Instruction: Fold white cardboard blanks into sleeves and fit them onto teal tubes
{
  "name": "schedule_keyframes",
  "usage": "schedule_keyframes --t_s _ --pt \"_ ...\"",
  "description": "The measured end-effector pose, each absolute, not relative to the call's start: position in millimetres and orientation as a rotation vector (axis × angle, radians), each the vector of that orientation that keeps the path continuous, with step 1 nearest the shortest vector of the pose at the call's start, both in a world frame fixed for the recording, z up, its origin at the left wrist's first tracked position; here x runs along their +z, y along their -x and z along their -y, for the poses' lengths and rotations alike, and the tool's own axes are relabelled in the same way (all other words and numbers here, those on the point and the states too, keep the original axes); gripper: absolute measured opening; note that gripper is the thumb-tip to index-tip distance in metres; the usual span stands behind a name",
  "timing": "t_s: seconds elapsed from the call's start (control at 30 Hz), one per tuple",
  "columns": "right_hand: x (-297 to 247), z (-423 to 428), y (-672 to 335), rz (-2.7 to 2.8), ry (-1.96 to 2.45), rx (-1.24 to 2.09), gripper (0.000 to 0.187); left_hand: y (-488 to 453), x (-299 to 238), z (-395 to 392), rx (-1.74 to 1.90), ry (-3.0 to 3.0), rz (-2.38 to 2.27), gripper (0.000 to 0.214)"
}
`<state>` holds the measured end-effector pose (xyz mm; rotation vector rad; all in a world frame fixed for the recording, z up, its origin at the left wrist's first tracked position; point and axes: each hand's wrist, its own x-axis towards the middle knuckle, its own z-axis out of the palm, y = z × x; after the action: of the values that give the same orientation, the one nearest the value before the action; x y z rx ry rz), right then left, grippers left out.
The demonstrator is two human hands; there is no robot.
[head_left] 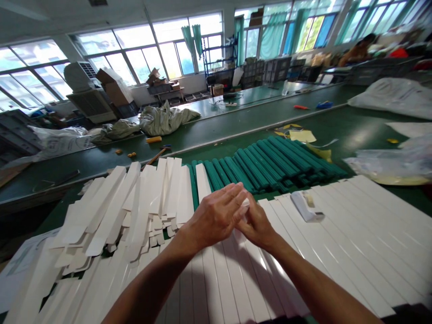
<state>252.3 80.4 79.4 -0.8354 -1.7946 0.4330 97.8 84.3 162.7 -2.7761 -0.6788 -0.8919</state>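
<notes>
Both hands meet over the middle of the rows of long white cardboard boxes (222, 279). My left hand (219, 211) lies across the front of my right, its fingers pressed together. Fingers of my right hand (259, 225) curl around a narrow white box (245, 204); only its end shows between the hands. Most of that box is hidden, and how far my left hand grips it is partly covered. Just beyond the hands lie bundles of green ribbed sticks (256, 164). To the left, unfolded white box blanks (135, 207) overlap in a loose pile.
A white tape dispenser (306, 207) rests on the closed boxes at right. Clear plastic bags (391, 164) lie farther right. Across the green table (216, 128) are a grey-green sack (165, 118), a yellow tool (154, 139) and a red-handled tool (301, 107). A person (357, 51) sits far back right.
</notes>
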Motion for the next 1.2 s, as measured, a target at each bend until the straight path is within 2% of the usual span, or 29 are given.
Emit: schedule_keyframes --t_s 0.37,0.53,0.67,0.77,0.87,0.9,1.03,1.2 --pt "82 -87 -256 1.841 0.717 0.397 0.04 -99 152 -83 -0.721 2.731 0.74 0.039" --pt "86 -92 -257 1.848 0.705 0.438 0.044 -109 131 -88 -1.054 2.724 0.768 0.045" --pt "83 -87 -279 1.998 0.674 0.54 0.062 -115 117 -85 -1.328 2.689 0.837 0.046" --pt "60 -82 -330 1.746 1.003 0.479 0.054 -115 113 -78 -1.401 2.612 0.954 0.045" --pt "28 -81 -399 0.904 1.625 0.158 0.042 -116 111 -75 -1.444 2.567 1.016 0.044" --pt "17 -82 -420 0.721 1.775 0.149 0.041 -117 111 -74 -1.449 2.564 1.009 0.045" --pt "-15 -90 -464 0.598 1.912 0.358 0.029 -123 110 -76 -1.413 2.54 0.961 0.048" --pt "-33 -99 -465 0.52 1.903 0.568 0.021 -123 111 -76 -1.424 2.519 0.918 0.05"
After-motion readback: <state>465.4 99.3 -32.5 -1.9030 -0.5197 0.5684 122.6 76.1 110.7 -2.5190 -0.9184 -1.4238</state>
